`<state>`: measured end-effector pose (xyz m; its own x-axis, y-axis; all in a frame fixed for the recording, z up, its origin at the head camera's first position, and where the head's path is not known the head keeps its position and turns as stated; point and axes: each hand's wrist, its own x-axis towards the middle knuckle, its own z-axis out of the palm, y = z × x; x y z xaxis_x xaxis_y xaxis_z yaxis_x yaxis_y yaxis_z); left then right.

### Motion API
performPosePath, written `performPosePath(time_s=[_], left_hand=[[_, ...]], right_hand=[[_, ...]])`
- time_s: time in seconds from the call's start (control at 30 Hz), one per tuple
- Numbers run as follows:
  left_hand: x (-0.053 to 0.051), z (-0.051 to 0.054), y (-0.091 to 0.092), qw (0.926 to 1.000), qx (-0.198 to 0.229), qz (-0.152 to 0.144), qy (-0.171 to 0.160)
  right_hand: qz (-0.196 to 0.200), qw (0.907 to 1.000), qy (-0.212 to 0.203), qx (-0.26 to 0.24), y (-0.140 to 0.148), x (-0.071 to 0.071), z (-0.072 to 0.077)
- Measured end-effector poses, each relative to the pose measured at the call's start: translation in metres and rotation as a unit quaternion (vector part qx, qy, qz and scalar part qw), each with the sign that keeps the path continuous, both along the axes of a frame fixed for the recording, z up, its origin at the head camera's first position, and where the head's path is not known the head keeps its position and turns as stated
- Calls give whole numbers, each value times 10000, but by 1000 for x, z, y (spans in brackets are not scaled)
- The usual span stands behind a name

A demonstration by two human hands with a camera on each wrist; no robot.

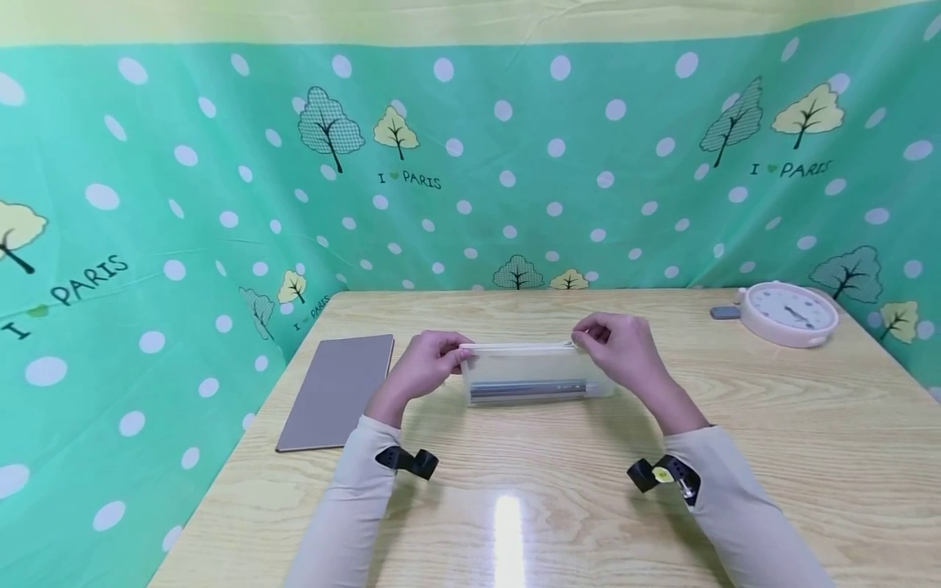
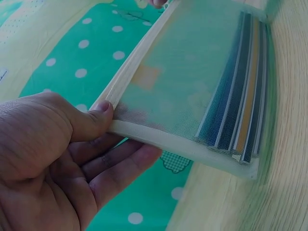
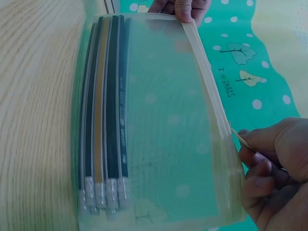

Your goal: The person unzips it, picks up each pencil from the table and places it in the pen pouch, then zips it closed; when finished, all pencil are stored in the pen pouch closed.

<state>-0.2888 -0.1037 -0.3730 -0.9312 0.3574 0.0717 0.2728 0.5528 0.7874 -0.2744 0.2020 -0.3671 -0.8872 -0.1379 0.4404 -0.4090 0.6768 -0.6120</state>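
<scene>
A translucent mesh zip pouch stands on its long edge on the table, zipper uppermost. Several pencils lie along its bottom, mostly dark and one yellowish, their metal-capped ends toward the right. With thumb and fingers, my left hand pinches the pouch's upper left corner at the zipper's end. My right hand pinches the thin zipper pull between thumb and forefinger, nearer the pouch's right end. Whether the zipper is fully closed behind the pull is hard to tell.
A grey notebook lies flat on the left of the wooden table. At the back right are a round pink-white clock and a small grey object beside it. A green dotted curtain hangs behind.
</scene>
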Motion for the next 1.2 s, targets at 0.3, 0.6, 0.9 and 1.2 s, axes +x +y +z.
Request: performPosePath(time_s=[0.3, 0.6, 0.9, 1.2], left_hand=[[-1, 1, -6, 9996, 149, 60, -253], [-1, 2, -7, 9995, 63, 114, -272], [-3, 1, -9, 9992, 44, 80, -394], [-7, -4, -17, 9992, 175, 95, -346]], right_hand=[[-3, 9993, -366, 118, 9, 0, 5], [92, 9985, -504, 196, 12, 2, 10], [260, 9963, -738, 354, 18, 3, 14], [196, 9949, -868, 468, 26, 1, 13]])
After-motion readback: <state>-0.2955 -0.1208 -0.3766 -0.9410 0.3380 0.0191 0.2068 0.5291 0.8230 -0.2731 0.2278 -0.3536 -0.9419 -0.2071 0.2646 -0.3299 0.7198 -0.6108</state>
